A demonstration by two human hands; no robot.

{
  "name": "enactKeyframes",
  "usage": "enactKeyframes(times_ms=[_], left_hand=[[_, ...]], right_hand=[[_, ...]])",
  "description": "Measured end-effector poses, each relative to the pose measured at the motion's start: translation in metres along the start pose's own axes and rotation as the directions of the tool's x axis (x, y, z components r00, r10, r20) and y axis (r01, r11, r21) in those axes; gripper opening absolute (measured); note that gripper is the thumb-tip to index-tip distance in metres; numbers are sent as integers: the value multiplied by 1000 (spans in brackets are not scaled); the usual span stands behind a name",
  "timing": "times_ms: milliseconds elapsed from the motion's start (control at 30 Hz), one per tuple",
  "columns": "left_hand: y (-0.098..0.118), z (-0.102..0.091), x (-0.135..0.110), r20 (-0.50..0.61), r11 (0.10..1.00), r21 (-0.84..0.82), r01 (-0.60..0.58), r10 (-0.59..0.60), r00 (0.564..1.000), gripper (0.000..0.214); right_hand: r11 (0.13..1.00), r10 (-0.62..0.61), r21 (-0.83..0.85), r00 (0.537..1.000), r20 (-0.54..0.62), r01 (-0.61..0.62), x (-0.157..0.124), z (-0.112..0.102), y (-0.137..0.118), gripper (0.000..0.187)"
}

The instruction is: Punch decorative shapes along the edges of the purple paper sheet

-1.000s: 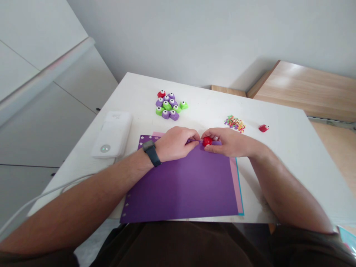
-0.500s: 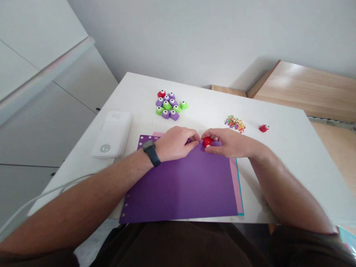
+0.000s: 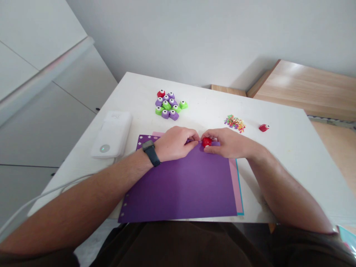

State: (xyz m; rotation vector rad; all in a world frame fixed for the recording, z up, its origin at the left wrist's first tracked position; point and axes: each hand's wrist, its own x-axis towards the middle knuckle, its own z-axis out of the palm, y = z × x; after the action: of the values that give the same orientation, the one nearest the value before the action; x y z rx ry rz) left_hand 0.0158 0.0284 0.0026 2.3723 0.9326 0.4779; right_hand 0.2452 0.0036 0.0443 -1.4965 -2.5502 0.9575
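A purple sheet of paper (image 3: 178,189) lies before me, with a row of small punched shapes along its left edge and more at its top left corner. My left hand (image 3: 179,142) pinches the sheet's top edge between thumb and fingers. Just right of it, my right hand (image 3: 222,144) is closed around a red craft punch (image 3: 206,142) at that same edge. The punch's white button is partly covered by the thumb. Pink paper (image 3: 234,174) and a turquoise-edged sheet (image 3: 239,193) show beneath the purple one.
Several purple, green and red punches (image 3: 166,105) are grouped at the back. A pile of colourful paper cutouts (image 3: 235,123) and another red punch (image 3: 263,128) lie at the right. A white device (image 3: 112,134) with a cable stands left on the white table (image 3: 294,155).
The purple sheet, both hands and the red punch have shifted very slightly left. Both grips look the same.
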Motion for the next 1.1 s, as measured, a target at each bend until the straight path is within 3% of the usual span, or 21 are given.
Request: enactKeyframes(times_ms=[767,900,1000,1100], left_hand=[[0,-1,-1,12,999,-49,21,-21,1000,19],[4,-2,-2,12,994,-102,24,-23,1000,36],[9,-3,-1,-8,1000,0,-16,16,1000,57],[14,-2,1,-22,995,92,-40,43,999,61]], right_hand=[[999,29,-33,997,-66,-31,2,8,-5,17],[998,30,-47,997,-68,-33,2,9,-6,16],[997,30,-66,996,-79,-35,2,9,-8,12],[997,18,-74,997,-79,-23,2,10,-12,13]])
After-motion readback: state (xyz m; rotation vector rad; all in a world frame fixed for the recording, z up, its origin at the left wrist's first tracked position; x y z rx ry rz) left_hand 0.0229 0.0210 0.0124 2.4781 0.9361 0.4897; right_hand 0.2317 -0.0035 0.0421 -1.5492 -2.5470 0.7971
